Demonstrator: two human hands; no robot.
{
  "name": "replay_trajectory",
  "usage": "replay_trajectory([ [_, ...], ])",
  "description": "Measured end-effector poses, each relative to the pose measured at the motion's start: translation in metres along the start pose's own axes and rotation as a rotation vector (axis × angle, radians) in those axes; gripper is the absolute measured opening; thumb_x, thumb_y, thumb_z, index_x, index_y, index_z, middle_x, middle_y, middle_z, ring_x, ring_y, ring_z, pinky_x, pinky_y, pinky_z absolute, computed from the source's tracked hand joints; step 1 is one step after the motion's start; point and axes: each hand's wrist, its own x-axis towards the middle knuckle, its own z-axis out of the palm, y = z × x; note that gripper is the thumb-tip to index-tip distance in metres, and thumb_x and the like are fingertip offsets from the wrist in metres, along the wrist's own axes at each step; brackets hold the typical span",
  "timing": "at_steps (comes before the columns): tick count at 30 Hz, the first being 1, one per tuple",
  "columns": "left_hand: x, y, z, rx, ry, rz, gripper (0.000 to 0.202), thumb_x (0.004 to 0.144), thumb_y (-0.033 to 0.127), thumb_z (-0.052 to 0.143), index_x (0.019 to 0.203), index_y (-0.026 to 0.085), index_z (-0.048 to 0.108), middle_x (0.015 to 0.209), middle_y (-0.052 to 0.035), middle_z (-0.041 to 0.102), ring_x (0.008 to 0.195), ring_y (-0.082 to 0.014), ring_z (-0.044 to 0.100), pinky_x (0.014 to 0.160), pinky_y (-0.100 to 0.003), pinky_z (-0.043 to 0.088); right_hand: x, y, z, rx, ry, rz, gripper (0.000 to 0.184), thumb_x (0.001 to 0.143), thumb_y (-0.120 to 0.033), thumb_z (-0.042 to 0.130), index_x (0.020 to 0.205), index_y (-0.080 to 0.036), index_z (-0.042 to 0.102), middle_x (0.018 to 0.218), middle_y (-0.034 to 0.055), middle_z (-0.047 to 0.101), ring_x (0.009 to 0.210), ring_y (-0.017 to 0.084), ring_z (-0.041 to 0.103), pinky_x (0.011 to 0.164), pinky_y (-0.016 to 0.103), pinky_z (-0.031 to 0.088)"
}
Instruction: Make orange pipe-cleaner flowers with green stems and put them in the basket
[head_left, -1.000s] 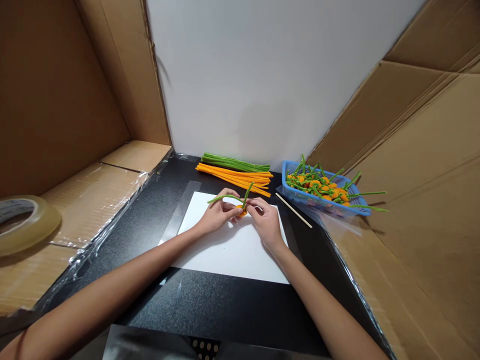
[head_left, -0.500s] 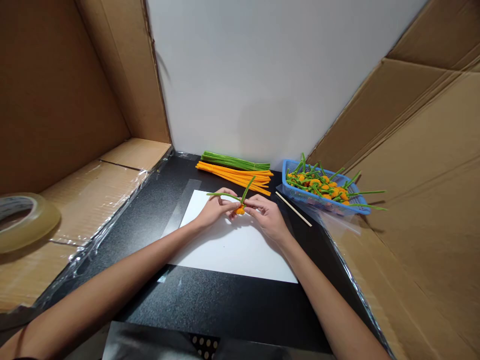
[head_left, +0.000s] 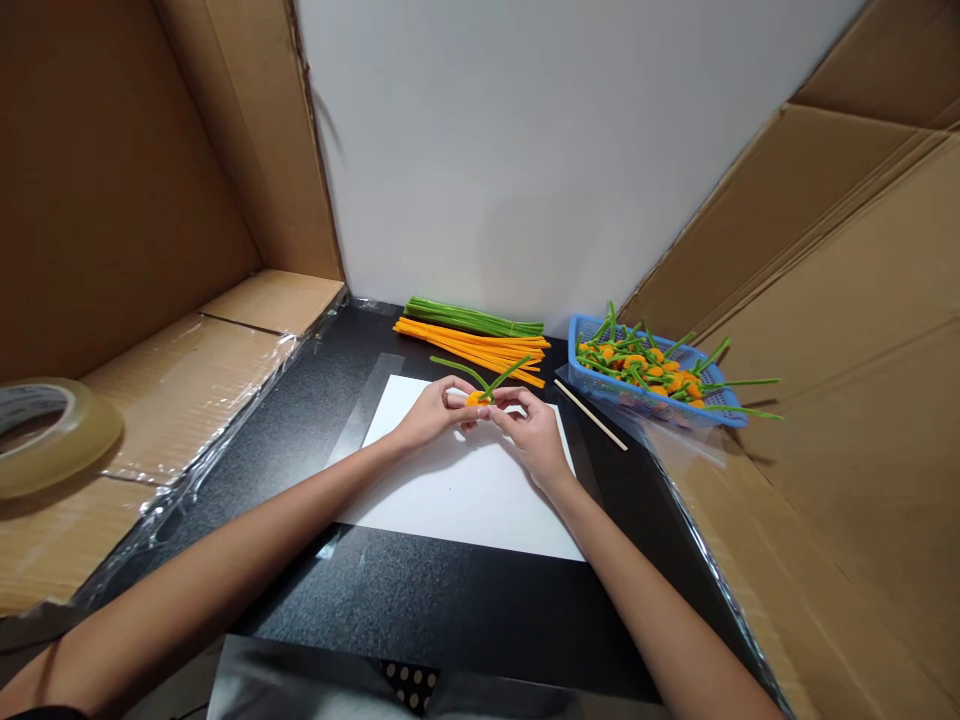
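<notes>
Between my fingertips is a small pipe-cleaner piece [head_left: 475, 399], an orange coil with two green ends that spread upward in a V. My left hand [head_left: 435, 412] pinches its orange part from the left. From the right, the fingers of my right hand [head_left: 528, 428] close on the same piece. Both hands are just over the white sheet of paper [head_left: 457, 500]. Beyond them lie a bundle of orange pipe cleaners [head_left: 472, 345] and, behind it, a bundle of green pipe cleaners [head_left: 472, 315].
A blue plastic basket [head_left: 652, 400] at the right holds several orange and green pieces, some stems jutting over its rim. A thin wooden stick [head_left: 591, 415] lies beside it. At far left, a tape roll [head_left: 90, 440] rests on cardboard. Cardboard walls flank the black table [head_left: 300, 590].
The orange and green piece has turned between my fingers; its orange coil now sits higher and its green ends have a wider, more even V. Both hands stay closed on it.
</notes>
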Motion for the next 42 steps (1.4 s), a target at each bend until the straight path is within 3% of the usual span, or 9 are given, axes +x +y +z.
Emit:
replay_trajectory([
  [7, 0.003, -0.002, -0.004, 0.027, -0.077, -0.017, 0.044, 0.064, 0.040, 0.086, 0.085, 0.015, 0.056, 0.067, -0.0020, 0.071, 0.051, -0.0106, 0.058, 0.055, -0.023, 0.045, 0.000, 0.004, 0.003, 0.173, -0.030, 0.032, 0.022, 0.070, -0.035, 0.081, 0.082, -0.022, 0.068, 0.095, 0.0043, 0.070, 0.084, 0.021, 0.066, 0.072, 0.032, 0.053],
  [15, -0.001, 0.013, 0.001, 0.103, -0.121, -0.106, 0.037, 0.062, 0.032, 0.086, 0.079, 0.013, 0.060, 0.061, -0.0023, 0.070, 0.049, -0.0082, 0.053, 0.053, -0.021, 0.041, -0.003, 0.008, 0.004, 0.011, 0.017, -0.121, 0.012, 0.077, -0.031, 0.074, 0.078, -0.021, 0.068, 0.084, 0.0027, 0.069, 0.081, 0.020, 0.065, 0.075, 0.033, 0.052],
  [20, -0.001, 0.012, 0.001, 0.105, -0.123, -0.104, 0.035, 0.061, 0.030, 0.085, 0.076, 0.013, 0.058, 0.060, -0.0022, 0.070, 0.049, -0.0086, 0.054, 0.053, -0.021, 0.042, -0.003, 0.009, 0.007, 0.015, 0.066, -0.070, 0.011, 0.071, -0.027, 0.075, 0.073, -0.020, 0.066, 0.075, 0.0001, 0.067, 0.072, 0.017, 0.063, 0.069, 0.030, 0.050],
  [26, 0.000, 0.004, -0.001, 0.115, -0.114, -0.053, 0.038, 0.066, 0.033, 0.084, 0.087, 0.014, 0.058, 0.062, -0.0014, 0.070, 0.048, -0.0095, 0.058, 0.053, -0.021, 0.044, 0.001, 0.014, 0.008, 0.101, 0.097, 0.007, 0.016, 0.069, -0.029, 0.076, 0.076, -0.019, 0.066, 0.078, 0.0018, 0.069, 0.075, 0.018, 0.066, 0.071, 0.031, 0.052],
  [30, -0.003, 0.001, 0.001, 0.132, -0.120, 0.037, 0.041, 0.072, 0.035, 0.080, 0.101, 0.018, 0.056, 0.058, 0.0022, 0.066, 0.048, -0.0112, 0.060, 0.053, -0.021, 0.046, 0.002, 0.014, 0.007, 0.168, 0.110, 0.039, 0.025, 0.070, -0.029, 0.077, 0.090, -0.020, 0.064, 0.080, 0.0023, 0.072, 0.078, 0.020, 0.070, 0.074, 0.033, 0.055],
  [36, -0.002, -0.003, 0.001, 0.091, -0.095, 0.065, 0.036, 0.070, 0.037, 0.082, 0.084, 0.016, 0.056, 0.067, -0.0034, 0.070, 0.050, -0.0116, 0.060, 0.052, -0.023, 0.047, -0.002, 0.005, 0.005, -0.032, 0.100, -0.065, 0.010, 0.078, -0.023, 0.068, 0.084, -0.019, 0.074, 0.090, 0.0079, 0.077, 0.085, 0.023, 0.071, 0.081, 0.036, 0.054],
  [42, -0.001, -0.002, -0.001, 0.049, -0.086, 0.049, 0.037, 0.068, 0.034, 0.083, 0.083, 0.017, 0.055, 0.068, -0.0018, 0.069, 0.050, -0.0117, 0.060, 0.051, -0.024, 0.048, 0.003, -0.004, -0.005, -0.191, -0.076, -0.241, 0.009, 0.081, -0.021, 0.068, 0.076, -0.020, 0.075, 0.092, 0.0079, 0.075, 0.093, 0.024, 0.070, 0.082, 0.036, 0.052],
])
